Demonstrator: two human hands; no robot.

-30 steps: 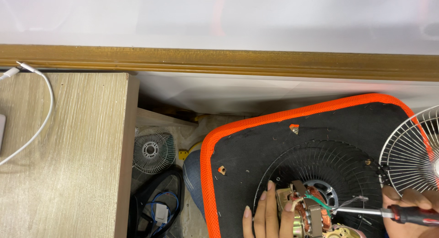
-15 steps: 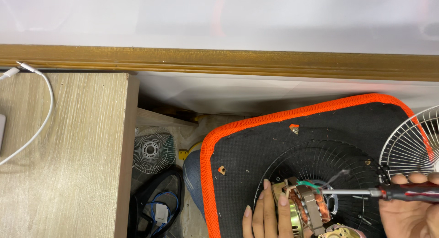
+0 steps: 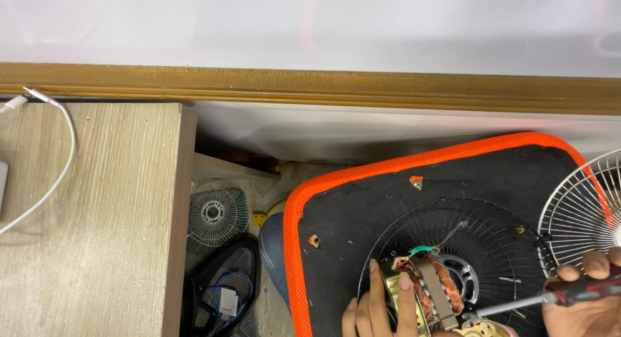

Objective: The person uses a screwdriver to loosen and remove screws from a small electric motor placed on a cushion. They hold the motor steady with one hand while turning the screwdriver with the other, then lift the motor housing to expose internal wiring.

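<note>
While the fan motor [image 3: 432, 292], with its copper windings and metal core, rests on a dark wire grille [image 3: 466, 227] near the bottom edge of the view, the left hand [image 3: 381, 308] lies against its left side, fingers extended and close together, fingertips touching the brass-coloured housing. The right hand [image 3: 585, 298] sits to the motor's right, closed around the red-and-black handle of a screwdriver [image 3: 517, 303], whose shaft points left with its tip reaching the motor's lower right edge. The grille lies on a black cushion with an orange border [image 3: 362, 214]. A white wire fan guard [image 3: 579, 211] overlaps the cushion's right side. Left of the cushion, lower down, sit a small grey fan [image 3: 217, 213] and tangled cables [image 3: 223, 298]. Farther left is a wooden tabletop [image 3: 97, 233] with a white cable [image 3: 55, 162].
</note>
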